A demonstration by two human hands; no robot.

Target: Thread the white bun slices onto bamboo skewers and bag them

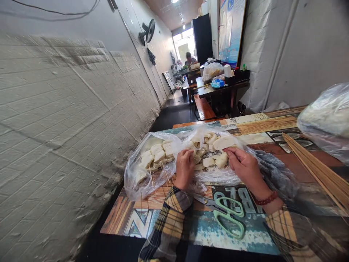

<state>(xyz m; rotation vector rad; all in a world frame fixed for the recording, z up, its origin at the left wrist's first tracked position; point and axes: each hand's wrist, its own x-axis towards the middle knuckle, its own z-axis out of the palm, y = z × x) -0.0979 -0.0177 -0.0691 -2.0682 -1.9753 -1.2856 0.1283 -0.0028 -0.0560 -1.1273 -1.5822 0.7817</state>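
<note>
My left hand (185,169) is closed, its fingers curled in over the opened clear plastic bag (200,178). Whatever it may grip is hidden from me. The thumb and fingers of my right hand (243,165) pinch the lower edge of a flat, pale oval slice (224,142). Under and between both hands lie loose pale pieces (208,162) of food in the bag. To the left, another clear bag holds pale pieces on thin wooden skewers (151,176), whose ends stick out toward me. Green-handled scissors (229,214) lie on the table below my hands.
A bundle of bare wooden skewers (316,167) lies on the patterned table (259,233) at right, near a full plastic bag (327,116). A whitish wall (68,127) runs along the left. Farther back are a dark table (209,91), a bench (203,107) and a seated person (191,60).
</note>
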